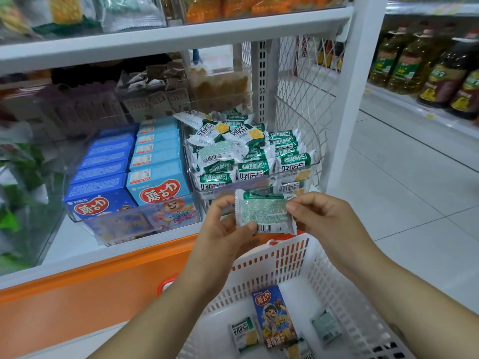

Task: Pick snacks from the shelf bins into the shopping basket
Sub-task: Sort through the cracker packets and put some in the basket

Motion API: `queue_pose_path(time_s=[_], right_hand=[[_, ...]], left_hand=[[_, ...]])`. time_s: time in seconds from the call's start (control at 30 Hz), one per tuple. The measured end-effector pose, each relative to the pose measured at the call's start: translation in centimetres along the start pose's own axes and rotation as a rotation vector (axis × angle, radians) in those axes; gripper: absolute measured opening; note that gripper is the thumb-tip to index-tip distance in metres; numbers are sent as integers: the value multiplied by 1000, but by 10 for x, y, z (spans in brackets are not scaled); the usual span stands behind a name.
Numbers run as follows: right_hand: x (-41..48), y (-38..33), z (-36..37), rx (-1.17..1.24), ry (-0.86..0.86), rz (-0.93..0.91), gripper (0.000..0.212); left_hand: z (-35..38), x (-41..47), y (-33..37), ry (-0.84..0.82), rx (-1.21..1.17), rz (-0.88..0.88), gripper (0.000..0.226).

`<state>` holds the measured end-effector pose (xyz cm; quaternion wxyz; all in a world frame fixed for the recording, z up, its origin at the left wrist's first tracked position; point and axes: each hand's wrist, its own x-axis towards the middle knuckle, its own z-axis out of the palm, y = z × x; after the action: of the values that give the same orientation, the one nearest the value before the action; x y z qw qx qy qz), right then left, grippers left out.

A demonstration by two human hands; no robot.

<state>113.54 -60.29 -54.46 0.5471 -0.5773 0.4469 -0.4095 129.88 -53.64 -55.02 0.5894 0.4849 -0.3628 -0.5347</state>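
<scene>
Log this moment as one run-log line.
left hand: pinches green-white foil snack packet | right hand: pinches packet's other edge | white slotted plastic basket: below, holds blue biscuit box

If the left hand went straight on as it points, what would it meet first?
Probably the front of the bin of green packets, just beyond the left hand and its packet; depth unclear.

Side by side, the left grip point(228, 229) and right grip point(324, 218) each pinch an edge of one snack packet point(264, 212)
</scene>
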Motion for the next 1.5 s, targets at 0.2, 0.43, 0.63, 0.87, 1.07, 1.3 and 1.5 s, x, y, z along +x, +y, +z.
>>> queue_pose_path(time_s=[0.2, 0.43, 0.63, 0.87, 1.07, 1.3, 1.5], right_hand=[[0, 1, 2, 557, -88, 315, 28], [-1, -2, 2, 205, -59, 142, 35], [9, -2, -7, 320, 11, 195, 22], [5, -1, -3, 172, 3, 114, 27], [2, -25, -7, -387, -55, -269, 33], [23, -62, -10, -947, -92, -764, 31], [66, -83, -5, -716, 27, -672, 28]], left_hand=[[3, 3, -5, -24, -180, -71, 41], [6, 0, 0, 0, 192, 157, 39], [5, -5, 8, -153, 115, 60, 39], [2, -7, 11, -154, 137, 47, 60], [7, 5, 24, -43, 87, -31, 36], [19, 26, 64, -103, 105, -111, 30], [-4, 53, 99, 128, 417, 162, 26]])
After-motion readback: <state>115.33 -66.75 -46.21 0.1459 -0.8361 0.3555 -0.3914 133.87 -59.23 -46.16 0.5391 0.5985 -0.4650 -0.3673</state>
